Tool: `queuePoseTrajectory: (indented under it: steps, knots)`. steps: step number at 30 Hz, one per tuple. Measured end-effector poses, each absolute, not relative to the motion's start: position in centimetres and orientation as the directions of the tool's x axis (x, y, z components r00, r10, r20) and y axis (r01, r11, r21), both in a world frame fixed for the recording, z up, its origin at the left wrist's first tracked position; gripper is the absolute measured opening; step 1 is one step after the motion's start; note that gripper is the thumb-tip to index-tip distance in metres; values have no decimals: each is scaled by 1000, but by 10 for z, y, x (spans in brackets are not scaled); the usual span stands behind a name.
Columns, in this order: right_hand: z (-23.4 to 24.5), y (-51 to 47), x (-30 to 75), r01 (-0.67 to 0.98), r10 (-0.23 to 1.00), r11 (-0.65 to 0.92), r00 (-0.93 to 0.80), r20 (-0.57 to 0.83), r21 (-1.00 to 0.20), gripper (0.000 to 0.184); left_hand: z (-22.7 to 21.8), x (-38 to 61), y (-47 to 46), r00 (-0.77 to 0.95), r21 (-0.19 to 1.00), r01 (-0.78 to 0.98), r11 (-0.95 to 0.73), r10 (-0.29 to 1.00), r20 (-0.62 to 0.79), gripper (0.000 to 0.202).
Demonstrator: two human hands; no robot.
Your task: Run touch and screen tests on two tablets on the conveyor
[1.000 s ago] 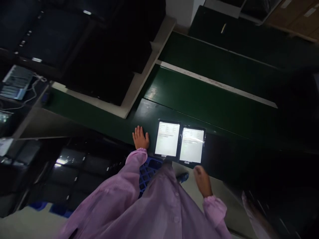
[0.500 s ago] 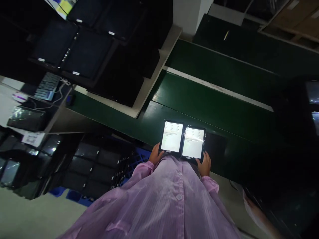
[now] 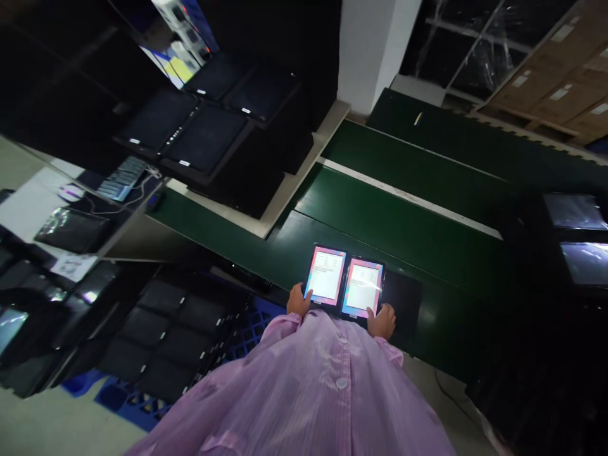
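Two lit tablets lie side by side on the dark green conveyor belt at its near edge. My left hand grips the lower left corner of the left tablet, thumb on its screen. The lower right corner of the right tablet is held by my right hand. Both screens show a white page with a coloured border. A dark, unlit tablet lies just right of them. My pink coat sleeves and front fill the bottom of the view.
Racks of dark tablets stand at the left beyond the belt. Below left, blue crates hold several more dark tablets. A keyboard sits on a side shelf. Cardboard boxes are stacked top right, and a white pillar rises behind the belt.
My hands moved from beside the tablets to grip their lower corners. The screens changed from plain white to a page with a coloured border. The view tilted up.
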State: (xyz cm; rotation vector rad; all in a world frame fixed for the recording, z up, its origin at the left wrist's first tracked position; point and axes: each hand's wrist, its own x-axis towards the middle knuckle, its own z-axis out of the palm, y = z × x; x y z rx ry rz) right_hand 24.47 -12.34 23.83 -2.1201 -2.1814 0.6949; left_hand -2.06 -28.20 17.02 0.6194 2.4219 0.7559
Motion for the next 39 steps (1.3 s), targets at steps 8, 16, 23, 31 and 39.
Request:
queuePoseTrajectory:
  steps: [8, 16, 23, 31, 39]
  knots:
    - [233, -118, 250, 925, 949, -1, -119, -291, -380, 56, 185, -27, -271, -743, 577, 204, 791, 509, -435, 54]
    - [259, -119, 231, 810, 815, 294, -490, -309, -508, 32, 220, -9, -268, -743, 576, 414, 705, 627, -235, 25]
    - [280, -130, 198, 762, 583, 549, -643, -496, -343, 17, 249, 26, -248, -490, 487, 536, 690, 724, -486, 31]
    - [279, -124, 224, 883, 751, 399, -470, -464, -248, 25, 266, 25, -245, -363, 541, 628, 559, 826, -432, 34]
    - [287, -130, 218, 915, 734, 348, -403, -547, -206, 24, 259, 28, -247, -260, 489, 708, 509, 832, -489, 29]
